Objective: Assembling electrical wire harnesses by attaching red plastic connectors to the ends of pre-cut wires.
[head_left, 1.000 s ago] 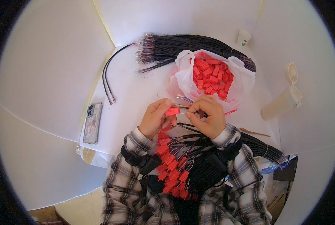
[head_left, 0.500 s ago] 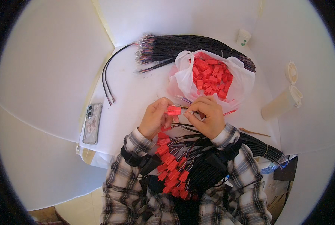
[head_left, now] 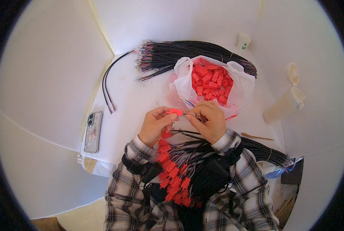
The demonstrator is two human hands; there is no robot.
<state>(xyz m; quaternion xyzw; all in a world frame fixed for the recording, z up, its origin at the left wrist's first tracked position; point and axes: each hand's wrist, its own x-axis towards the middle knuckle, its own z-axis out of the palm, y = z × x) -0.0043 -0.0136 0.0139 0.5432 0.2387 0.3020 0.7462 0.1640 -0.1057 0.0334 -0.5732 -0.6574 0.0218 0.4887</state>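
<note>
Between thumb and fingers, my left hand (head_left: 156, 124) pinches a red plastic connector housing (head_left: 176, 112). My right hand (head_left: 210, 120) is closed on thin cable wires (head_left: 190, 114), whose ends meet the right side of the housing. How deep the wires sit inside cannot be made out. Loose wire ends (head_left: 187, 102) stick up just beyond my right fingers. Below my hands lies a bundle of black cables (head_left: 206, 169), and many of its ends carry red connector housings (head_left: 174, 181) close to my body.
A white plastic bag (head_left: 183, 77) holds loose red housings (head_left: 210, 82) beyond my hands. Behind it lies another black cable bundle (head_left: 195, 50). A phone (head_left: 93, 132) is at left; a paper cup (head_left: 243, 41), a lidded bottle (head_left: 281, 106) and a thin brown stick (head_left: 256, 136) are at right.
The red housing has turned in my left fingers, and the thumb now lies over it. My right fingers have brought the wires up against the housing. The whole view has shifted slightly.
</note>
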